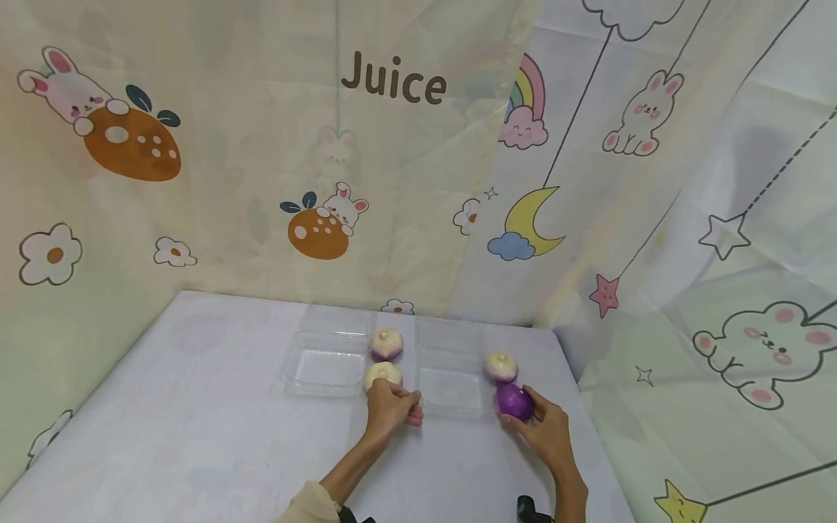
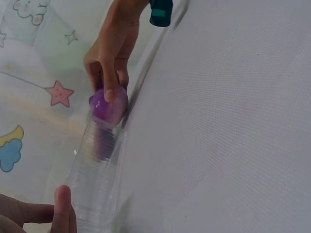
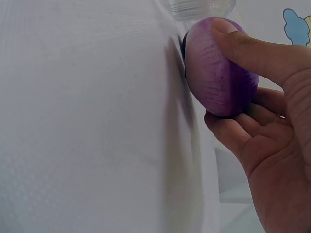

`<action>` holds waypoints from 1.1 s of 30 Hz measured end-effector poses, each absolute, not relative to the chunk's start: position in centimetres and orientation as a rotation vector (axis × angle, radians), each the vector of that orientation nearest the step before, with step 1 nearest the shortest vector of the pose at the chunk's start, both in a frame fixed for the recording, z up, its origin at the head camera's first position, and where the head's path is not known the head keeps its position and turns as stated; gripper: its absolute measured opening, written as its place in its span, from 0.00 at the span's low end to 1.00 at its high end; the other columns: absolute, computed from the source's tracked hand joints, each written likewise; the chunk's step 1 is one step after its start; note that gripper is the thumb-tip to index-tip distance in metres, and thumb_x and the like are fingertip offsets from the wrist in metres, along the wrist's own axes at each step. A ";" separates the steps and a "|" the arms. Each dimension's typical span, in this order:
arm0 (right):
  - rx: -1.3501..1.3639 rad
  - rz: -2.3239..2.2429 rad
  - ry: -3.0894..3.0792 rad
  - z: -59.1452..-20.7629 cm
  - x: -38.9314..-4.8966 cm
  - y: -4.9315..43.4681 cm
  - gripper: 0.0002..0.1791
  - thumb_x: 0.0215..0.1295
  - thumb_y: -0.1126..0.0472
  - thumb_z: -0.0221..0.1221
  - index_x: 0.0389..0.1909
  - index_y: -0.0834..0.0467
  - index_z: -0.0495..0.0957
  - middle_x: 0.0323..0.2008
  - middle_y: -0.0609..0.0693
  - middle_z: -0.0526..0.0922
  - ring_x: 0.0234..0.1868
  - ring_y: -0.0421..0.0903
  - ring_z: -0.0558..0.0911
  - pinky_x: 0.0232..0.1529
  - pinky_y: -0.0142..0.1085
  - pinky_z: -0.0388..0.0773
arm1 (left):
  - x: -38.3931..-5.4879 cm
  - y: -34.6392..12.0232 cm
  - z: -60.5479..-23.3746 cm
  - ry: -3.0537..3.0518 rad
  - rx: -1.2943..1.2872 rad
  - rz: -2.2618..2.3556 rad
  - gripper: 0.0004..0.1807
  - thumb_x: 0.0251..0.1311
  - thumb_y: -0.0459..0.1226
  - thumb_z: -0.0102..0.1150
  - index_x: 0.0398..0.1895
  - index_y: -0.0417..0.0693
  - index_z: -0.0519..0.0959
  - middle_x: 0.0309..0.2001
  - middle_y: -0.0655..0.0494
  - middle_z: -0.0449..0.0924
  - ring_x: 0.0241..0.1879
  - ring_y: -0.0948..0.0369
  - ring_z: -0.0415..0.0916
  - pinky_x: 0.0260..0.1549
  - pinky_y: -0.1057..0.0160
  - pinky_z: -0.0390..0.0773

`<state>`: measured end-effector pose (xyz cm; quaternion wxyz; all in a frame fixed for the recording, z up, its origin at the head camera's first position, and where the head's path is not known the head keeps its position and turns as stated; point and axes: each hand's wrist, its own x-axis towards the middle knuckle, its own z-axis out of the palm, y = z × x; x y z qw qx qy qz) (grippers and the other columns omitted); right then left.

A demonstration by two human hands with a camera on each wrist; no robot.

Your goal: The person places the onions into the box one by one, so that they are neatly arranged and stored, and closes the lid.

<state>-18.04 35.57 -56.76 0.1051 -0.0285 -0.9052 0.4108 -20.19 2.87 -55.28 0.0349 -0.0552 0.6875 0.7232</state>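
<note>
My right hand [image 1: 546, 428] grips a purple onion [image 1: 514, 402], thumb on one side and fingers curled under the other. Its pale lilac streaks show in the right wrist view, low beside the white table. A cream-topped onion [image 1: 500, 367] sits just behind it. The left hand [image 1: 391, 408] is in front of another cream-topped onion [image 1: 383, 373] and partly covers it; whether they touch is hard to tell. In the left wrist view the left thumb [image 2: 62, 206] stands up with nothing seen against it. One more onion [image 1: 386, 344] lies behind that one.
Between the two pairs of onions lies a clear plastic container [image 1: 451, 388] with its lid open. A second clear container [image 1: 329, 367] stands to the left. The white table [image 1: 216, 414] meets printed cloth [image 1: 392, 160] at the back.
</note>
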 end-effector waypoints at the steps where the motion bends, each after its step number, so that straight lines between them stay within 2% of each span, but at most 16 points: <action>1: -0.083 1.194 -2.675 -56.7 -18.0 35.6 0.48 0.59 0.55 0.82 0.74 0.72 0.72 0.71 0.74 0.76 0.70 0.70 0.80 0.68 0.54 0.81 | -20.2 2.9 -55.3 2.113 -0.170 2.223 0.08 0.66 0.26 0.69 0.30 0.27 0.85 0.21 0.44 0.88 0.16 0.59 0.87 0.21 0.59 0.92; 33: 0.004 1.072 -2.606 -55.8 -17.6 35.8 0.45 0.57 0.63 0.82 0.73 0.73 0.73 0.67 0.75 0.80 0.64 0.71 0.84 0.62 0.56 0.84 | -20.3 2.9 -55.5 2.090 -0.162 2.243 0.07 0.65 0.25 0.69 0.31 0.26 0.86 0.21 0.43 0.88 0.16 0.59 0.87 0.21 0.57 0.92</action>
